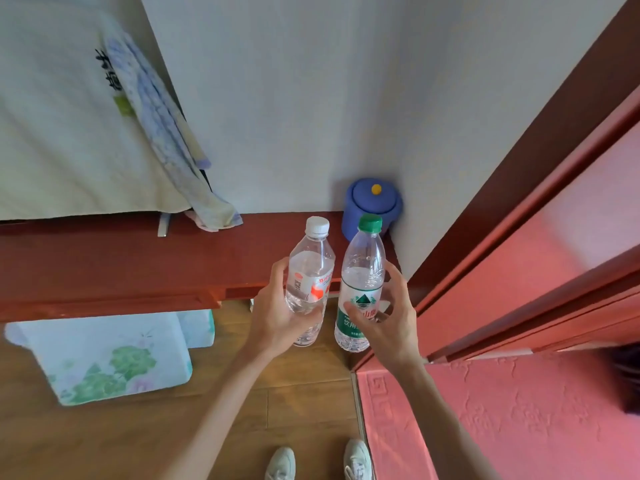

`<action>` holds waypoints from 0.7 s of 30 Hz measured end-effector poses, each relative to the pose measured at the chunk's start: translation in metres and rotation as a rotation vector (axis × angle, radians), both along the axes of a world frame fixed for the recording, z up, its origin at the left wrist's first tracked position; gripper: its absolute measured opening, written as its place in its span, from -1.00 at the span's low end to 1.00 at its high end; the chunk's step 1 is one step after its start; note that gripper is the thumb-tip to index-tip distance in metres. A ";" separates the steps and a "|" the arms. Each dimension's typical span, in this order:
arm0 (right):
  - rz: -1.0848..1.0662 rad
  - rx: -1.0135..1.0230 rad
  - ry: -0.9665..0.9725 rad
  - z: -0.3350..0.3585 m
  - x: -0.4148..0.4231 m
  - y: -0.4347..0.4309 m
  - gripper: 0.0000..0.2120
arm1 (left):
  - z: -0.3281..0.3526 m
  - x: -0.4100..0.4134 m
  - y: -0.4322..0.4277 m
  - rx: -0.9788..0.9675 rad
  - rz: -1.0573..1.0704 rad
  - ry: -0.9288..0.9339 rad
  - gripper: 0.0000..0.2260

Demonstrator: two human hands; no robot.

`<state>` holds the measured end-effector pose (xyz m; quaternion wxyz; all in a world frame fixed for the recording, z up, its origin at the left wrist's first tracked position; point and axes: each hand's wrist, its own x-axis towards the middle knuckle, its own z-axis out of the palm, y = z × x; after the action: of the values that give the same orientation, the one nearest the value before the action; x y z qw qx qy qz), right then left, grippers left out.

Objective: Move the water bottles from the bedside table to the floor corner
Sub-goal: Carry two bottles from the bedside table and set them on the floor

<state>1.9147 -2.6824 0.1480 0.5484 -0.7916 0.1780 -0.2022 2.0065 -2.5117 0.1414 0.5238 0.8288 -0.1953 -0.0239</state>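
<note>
a person's left hand (273,317) wraps round the lower half of a clear white-capped bottle (313,268), thumb laid against the left of its red-and-white label and fingers curled behind. the right hand (391,320) grips a green-capped bottle (363,271) the same way, thumb crossing the front of its green label and fingers hooked round the far side. both hands are closed firmly on the plastic, each bottle sitting deep in the palm with its neck and cap standing clear above the fingers.

the two bottles are held just beside each other, nearly upright, their caps leaning slightly away from the camera. they hang in the air in front of the right end of the red-brown bedside table (121,258), over the wooden floor (294,403). a blue lidded pot (372,206) with a yellow knob stands on the table in the wall corner, just behind the green cap. a floral-printed box (104,358) sits under the table, and pale shoes (282,464) show at the bottom edge.
</note>
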 end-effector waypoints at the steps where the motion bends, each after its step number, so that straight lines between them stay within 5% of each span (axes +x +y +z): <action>1: 0.017 -0.001 0.010 -0.003 0.001 -0.005 -0.24 | -0.001 -0.002 -0.003 0.004 0.021 0.004 -0.30; 21: 0.267 -0.001 0.188 -0.098 0.002 -0.069 -0.26 | -0.090 -0.070 -0.059 -0.118 0.345 0.205 -0.32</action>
<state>1.9170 -2.7518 0.0499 0.5512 -0.8238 0.1215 -0.0525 1.9361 -2.5706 0.0510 0.5850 0.8110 0.0028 -0.0067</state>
